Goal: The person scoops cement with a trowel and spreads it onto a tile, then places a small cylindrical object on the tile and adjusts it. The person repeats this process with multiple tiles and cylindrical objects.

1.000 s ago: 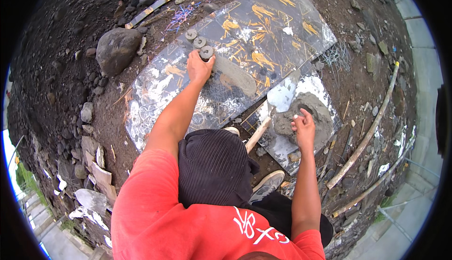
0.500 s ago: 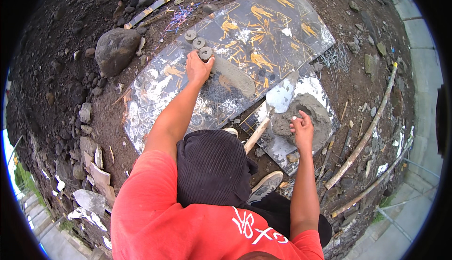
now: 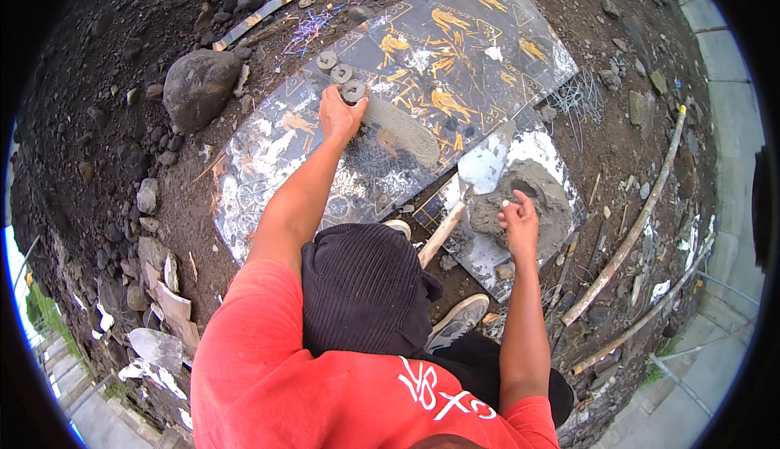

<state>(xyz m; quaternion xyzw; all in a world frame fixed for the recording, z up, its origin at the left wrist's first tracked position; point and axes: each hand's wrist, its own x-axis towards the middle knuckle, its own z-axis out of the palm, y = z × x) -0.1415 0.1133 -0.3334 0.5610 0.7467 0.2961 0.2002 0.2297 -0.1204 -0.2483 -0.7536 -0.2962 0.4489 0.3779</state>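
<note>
My left hand [image 3: 342, 116] has its thumb and fingers wrapped round the nearest round grey mortar piece [image 3: 354, 91], whose top has a small notch. Two similar round mortar pieces [image 3: 334, 66] stand just beyond it in a row on a dark printed board [image 3: 439, 67]. A strip of smeared wet mortar [image 3: 402, 134] lies to the right of that hand. Over a mound of wet mortar [image 3: 540, 193], my right hand [image 3: 521, 223] holds nothing visible, its fingers loosely curled and apart. Left of the mound lies a trowel [image 3: 443, 235], its wooden handle pointing toward me.
The mortar sits on a smaller, white-stained board [image 3: 487, 266]. A large rock [image 3: 201, 89] is at the left, with stones around it. Thin wire [image 3: 581, 98] lies tangled at the right, near a long wooden pole [image 3: 630, 238]. A slat [image 3: 284, 0] lies at the back.
Almost nothing differs. My left hand stays on the nearest mortar piece, and my right hand has shifted very slightly over the mound.
</note>
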